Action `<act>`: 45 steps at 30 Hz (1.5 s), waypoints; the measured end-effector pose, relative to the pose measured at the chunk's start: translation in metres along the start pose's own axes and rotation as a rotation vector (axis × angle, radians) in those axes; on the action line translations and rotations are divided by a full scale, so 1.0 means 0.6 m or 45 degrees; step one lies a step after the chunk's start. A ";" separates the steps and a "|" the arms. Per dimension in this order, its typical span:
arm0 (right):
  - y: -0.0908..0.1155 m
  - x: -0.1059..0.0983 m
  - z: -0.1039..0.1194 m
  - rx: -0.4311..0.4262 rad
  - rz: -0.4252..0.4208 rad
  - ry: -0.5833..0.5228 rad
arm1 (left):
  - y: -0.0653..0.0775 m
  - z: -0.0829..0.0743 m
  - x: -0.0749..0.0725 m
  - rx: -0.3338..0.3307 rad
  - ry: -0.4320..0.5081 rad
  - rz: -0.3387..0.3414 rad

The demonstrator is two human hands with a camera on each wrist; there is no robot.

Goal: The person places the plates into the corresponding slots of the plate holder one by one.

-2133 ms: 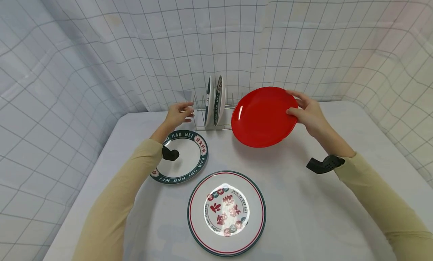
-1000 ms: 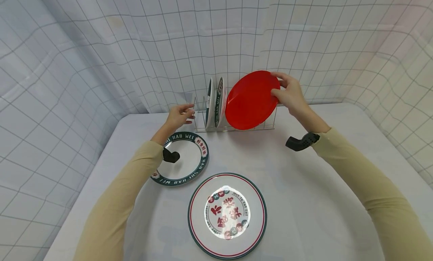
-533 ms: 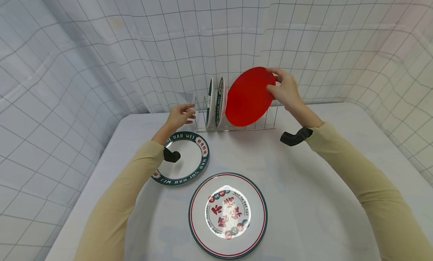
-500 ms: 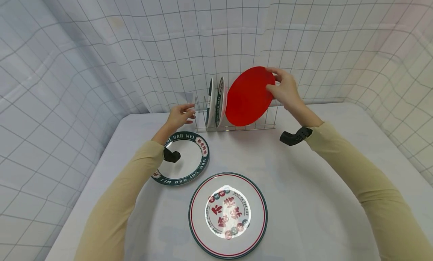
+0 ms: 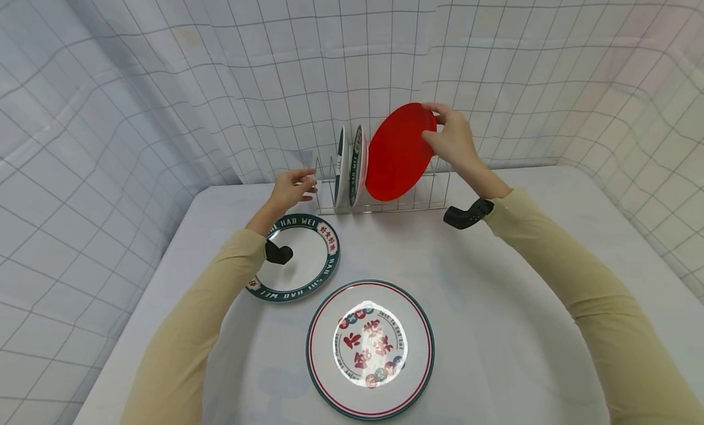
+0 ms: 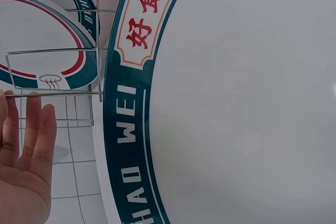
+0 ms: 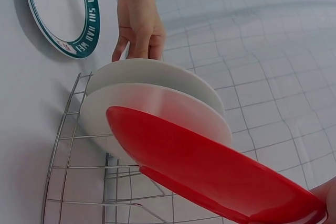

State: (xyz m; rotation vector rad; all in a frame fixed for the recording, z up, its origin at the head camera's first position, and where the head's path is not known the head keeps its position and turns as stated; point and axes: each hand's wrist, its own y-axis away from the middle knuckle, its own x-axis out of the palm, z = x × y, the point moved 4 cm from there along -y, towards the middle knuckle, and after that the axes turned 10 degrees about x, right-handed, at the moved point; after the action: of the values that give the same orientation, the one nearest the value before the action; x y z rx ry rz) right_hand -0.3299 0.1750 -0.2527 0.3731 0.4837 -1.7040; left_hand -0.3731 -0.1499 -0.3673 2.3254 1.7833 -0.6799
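Note:
My right hand (image 5: 453, 134) pinches the right edge of a red plate (image 5: 397, 153), thumb on the near face. The plate is tilted, in front of the wire dish rack (image 5: 407, 208) and right of two upright white plates with green patterned rims, the nearer being the right-hand plate (image 5: 357, 168). In the right wrist view the red plate (image 7: 210, 169) slants beside those white plates (image 7: 157, 98), its lower edge over the rack wires. At the rack's left end, my left hand (image 5: 288, 189) pinches the end wire; its fingertips (image 6: 34, 100) meet the wire in the left wrist view.
A green-rimmed plate (image 5: 299, 260) lies flat beneath the left forearm. Closer in lies a larger white plate (image 5: 370, 350) with red and green rim lines and red characters. Grid-patterned white curtain (image 5: 385, 52) hangs behind the rack and at both sides.
My right hand has carried the red plate left, up and back to the rack, turning it more edge-on. The left hand has stayed at the rack's left end.

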 end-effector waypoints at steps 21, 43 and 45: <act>-0.013 0.023 0.029 -0.004 -0.053 0.112 | 0.003 -0.012 -0.003 -0.017 0.034 0.027; -0.015 0.040 0.053 -0.129 -0.165 0.274 | 0.001 -0.002 0.002 -0.046 0.027 0.024; -0.015 0.044 0.056 -0.142 -0.165 0.287 | 0.001 -0.001 0.003 -0.047 0.028 0.024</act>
State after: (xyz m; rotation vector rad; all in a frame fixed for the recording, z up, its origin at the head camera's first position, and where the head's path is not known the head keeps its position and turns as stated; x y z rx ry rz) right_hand -0.3432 0.1369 -0.2357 0.4636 0.7795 -1.7590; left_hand -0.3723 -0.1483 -0.3675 2.3309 1.7655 -0.6158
